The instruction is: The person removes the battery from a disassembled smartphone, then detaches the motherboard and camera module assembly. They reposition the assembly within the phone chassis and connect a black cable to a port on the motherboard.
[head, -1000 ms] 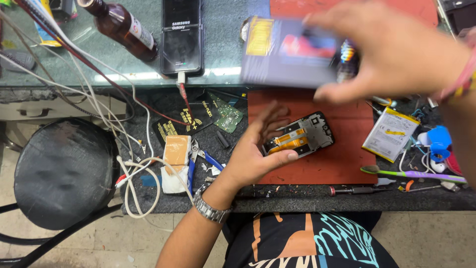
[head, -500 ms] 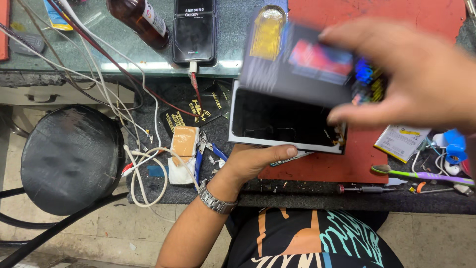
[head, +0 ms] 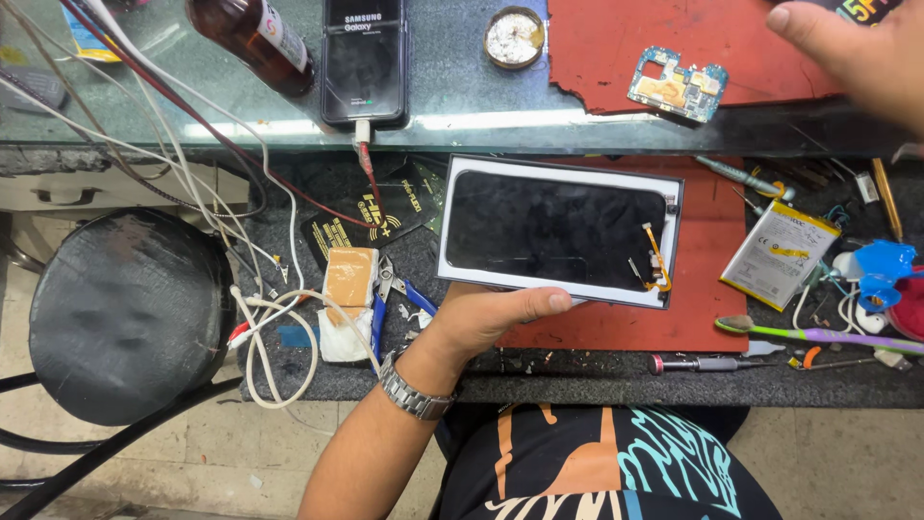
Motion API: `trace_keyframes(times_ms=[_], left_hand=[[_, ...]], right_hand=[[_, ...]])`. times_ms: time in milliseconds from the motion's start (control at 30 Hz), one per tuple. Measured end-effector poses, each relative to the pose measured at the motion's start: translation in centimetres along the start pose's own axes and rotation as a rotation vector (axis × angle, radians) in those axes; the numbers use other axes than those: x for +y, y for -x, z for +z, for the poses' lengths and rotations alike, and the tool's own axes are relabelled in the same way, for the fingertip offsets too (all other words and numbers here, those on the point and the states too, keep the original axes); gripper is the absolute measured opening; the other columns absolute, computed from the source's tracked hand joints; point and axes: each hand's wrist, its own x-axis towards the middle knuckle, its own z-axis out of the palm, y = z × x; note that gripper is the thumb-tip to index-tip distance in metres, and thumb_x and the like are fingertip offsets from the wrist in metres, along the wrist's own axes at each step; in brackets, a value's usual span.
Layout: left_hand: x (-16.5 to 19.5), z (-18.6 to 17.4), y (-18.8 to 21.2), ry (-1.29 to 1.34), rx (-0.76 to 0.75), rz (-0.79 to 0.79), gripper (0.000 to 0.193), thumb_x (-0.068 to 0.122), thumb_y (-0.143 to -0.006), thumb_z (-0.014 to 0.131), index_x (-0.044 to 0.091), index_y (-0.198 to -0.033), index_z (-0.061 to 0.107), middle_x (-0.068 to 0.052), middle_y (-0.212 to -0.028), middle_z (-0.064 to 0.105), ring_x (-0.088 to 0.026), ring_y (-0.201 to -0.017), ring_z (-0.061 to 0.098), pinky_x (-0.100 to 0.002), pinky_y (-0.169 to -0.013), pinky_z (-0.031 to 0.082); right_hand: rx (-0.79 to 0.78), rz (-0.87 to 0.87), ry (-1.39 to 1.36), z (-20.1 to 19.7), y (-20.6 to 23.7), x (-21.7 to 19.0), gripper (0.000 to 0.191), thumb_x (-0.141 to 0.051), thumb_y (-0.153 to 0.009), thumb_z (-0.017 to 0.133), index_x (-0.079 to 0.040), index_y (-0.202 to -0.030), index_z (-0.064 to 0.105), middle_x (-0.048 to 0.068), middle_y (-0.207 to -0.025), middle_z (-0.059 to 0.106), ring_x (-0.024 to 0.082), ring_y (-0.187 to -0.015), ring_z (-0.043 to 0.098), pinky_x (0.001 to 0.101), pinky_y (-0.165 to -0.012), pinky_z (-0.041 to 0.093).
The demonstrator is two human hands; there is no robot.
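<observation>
Black glass fills a shallow white tray (head: pixel 444 226), and the left hand (head: pixel 486 318) carries that tray from below at its six o'clock edge, thumb lying along the rim and the remaining fingers hidden underneath. The grip is closed around the tray's near edge only. Inside sits a replacement phone display panel (head: pixel 549 228), flat and glossy, with an orange flex cable (head: pixel 658 260) looping out at its three o'clock end. The assembly hovers over the red work mat (head: pixel 712 241) at the centre of the bench.

Handling judgement: the panel is light, thin, rigid and brittle, and the glass face looks slick. The flex cable is soft and liable to tear. The sound hold is by the tray's rim or the panel's long edges, clear of the cable end, with support kept beneath the middle.

The right hand (head: pixel 857 53) sits at one o'clock, near the top corner of the view, thumb extended. It is largely out of frame, and whether it holds anything cannot be told.

Surroundings: a bare green circuit board (head: pixel 677 85) lies on a second red mat at twelve o'clock. A dark smartphone (head: pixel 363 60) with a cable attached rests on the glass shelf at eleven o'clock, beside a brown bottle (head: pixel 252 39). A yellow-labelled phone battery (head: pixel 780 255) lies at three o'clock, a toothbrush (head: pixel 818 334) and a screwdriver (head: pixel 707 363) at four o'clock. A round black stool (head: pixel 125 313) stands at nine o'clock.
</observation>
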Motion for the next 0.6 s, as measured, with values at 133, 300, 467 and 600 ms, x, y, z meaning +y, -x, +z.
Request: trace_keyframes(times_ms=[133,300,467,600], left_hand=[[-0.1,-0.1,0.0,0.01,0.01,-0.006,0.067,0.008,-0.086,0.084,-0.001,-0.145,0.054,-0.013,-0.138,0.065,-0.024,-0.128,0.064,-0.038,-0.114,0.053],[-0.8,-0.2,0.2,-0.029,0.055,-0.013,0.072,0.011,-0.083,0.086,0.0,-0.145,0.052,-0.011,-0.138,0.063,-0.023,-0.129,0.061,-0.038,-0.113,0.051],[-1.7,-0.9,0.2,-0.112,0.017,-0.004,0.067,0.007,-0.086,0.085,-0.004,-0.144,0.056,-0.014,-0.139,0.064,-0.024,-0.129,0.062,-0.038,-0.113,0.051],[-1.9,-0.9,-0.2,0.164,-0.066,-0.076,0.067,-0.001,-0.09,0.083,-0.003,-0.146,0.046,-0.022,-0.136,0.061,-0.031,-0.125,0.065,-0.043,-0.111,0.057]], right_hand=[[-0.205,-0.281,0.202,-0.8,5.5,-5.4,0.074,-0.031,-0.073,0.083,-0.001,-0.137,0.063,0.022,-0.116,0.068,0.033,-0.105,0.07,0.045,-0.087,0.057],[-0.348,-0.628,0.194,1.6,9.1,-11.1,0.107,-0.058,-0.064,0.083,-0.001,-0.147,0.046,0.024,-0.146,0.054,0.039,-0.132,0.053,0.0455,-0.106,0.046],[-0.298,-0.547,0.176,1.9,9.3,-11.7,0.107,-0.047,-0.066,0.085,0.003,-0.149,0.041,0.024,-0.14,0.055,0.039,-0.127,0.054,0.0465,-0.106,0.046],[-0.191,-0.599,0.201,1.0,8.5,-10.7,0.106,-0.041,-0.062,0.086,0.003,-0.148,0.042,0.024,-0.138,0.056,0.04,-0.124,0.055,0.0474,-0.106,0.046]])
